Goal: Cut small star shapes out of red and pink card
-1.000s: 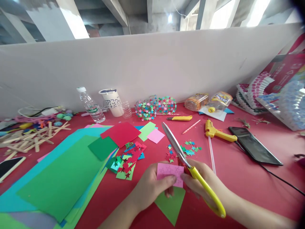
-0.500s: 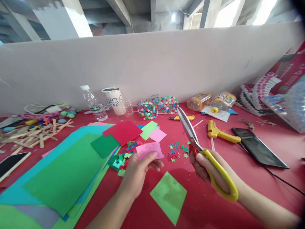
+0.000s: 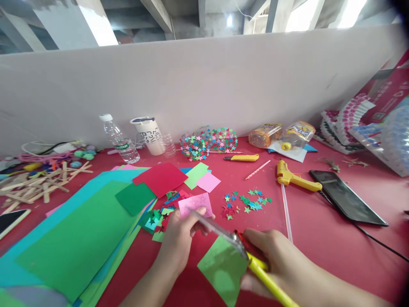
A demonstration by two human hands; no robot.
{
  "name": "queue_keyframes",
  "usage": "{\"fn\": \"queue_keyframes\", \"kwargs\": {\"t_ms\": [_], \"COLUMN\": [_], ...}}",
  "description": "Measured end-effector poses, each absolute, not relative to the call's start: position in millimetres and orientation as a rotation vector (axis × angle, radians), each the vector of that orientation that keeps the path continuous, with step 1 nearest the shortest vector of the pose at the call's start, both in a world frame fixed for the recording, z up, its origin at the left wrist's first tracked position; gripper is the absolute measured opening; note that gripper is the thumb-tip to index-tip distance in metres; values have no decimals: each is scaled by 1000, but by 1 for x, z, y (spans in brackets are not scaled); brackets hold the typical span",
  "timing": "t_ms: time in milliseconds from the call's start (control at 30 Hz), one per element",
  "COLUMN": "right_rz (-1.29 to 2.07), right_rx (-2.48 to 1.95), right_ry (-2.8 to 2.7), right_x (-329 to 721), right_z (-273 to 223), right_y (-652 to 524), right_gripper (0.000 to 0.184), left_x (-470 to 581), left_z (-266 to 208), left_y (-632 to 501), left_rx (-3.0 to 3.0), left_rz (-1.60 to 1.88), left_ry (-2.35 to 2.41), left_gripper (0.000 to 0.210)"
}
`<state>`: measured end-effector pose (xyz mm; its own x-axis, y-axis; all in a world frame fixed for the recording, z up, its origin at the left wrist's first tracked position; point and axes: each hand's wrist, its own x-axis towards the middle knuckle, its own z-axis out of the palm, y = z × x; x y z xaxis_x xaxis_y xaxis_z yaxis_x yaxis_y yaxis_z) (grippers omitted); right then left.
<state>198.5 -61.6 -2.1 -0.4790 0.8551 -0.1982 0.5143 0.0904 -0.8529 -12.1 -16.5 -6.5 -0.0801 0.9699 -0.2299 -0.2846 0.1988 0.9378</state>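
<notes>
A small pink paper piece (image 3: 194, 204) with star outlines drawn on it is pinched in my left hand (image 3: 180, 236). My right hand (image 3: 271, 256) grips scissors (image 3: 255, 260) with yellow and red handles. Their blades point left and reach over my left thumb, by the paper's lower edge; whether they touch it I cannot tell. Under the scissors a light green paper square (image 3: 220, 268) lies on the red table, partly covered. Small cut paper stars (image 3: 246, 202) are scattered behind my right hand. Left of the pink piece lie colored paper scraps (image 3: 156, 219).
Large colored sheets (image 3: 79, 238) cover the table's left side. A yellow utility knife (image 3: 243, 157), glue gun (image 3: 294, 177) and phone (image 3: 347, 196) lie behind and right. A water bottle (image 3: 119, 140), cup (image 3: 149, 135) and star-covered ball shapes (image 3: 194, 146) stand along the partition.
My right hand has swung the scissors from upright down and left toward the pink paper. My left hand still holds the paper, slightly shifted left in view.
</notes>
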Motion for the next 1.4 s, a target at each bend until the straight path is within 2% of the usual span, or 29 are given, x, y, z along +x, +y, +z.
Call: {"fn": "queue_keyframes", "kwargs": {"t_ms": [367,733,1000,1300,1400], "right_rz": [1346,1094,1177,1463,1407], "right_rx": [-1443,-1404,-1417,-1312,-1278], "right_ry": [-2055,-2078,-2109,-2037,-1919], "right_x": [207,217,215,216,222], "right_z": [17,5,5,5,-12], "right_y": [-55,-55,-58,-63,-67], "right_gripper": [61,54,69,58,55], "left_x": [-11,-15,-16,-11,-12], "left_z": [11,12,6,10,7], "left_y": [-24,-23,-26,-29,-30], "left_rx": [940,887,1000,984,961], "left_rz": [1339,1438,1338,1281,1240], "left_ry": [1146,1079,1043,941,880], "left_gripper": [22,20,26,23,24]}}
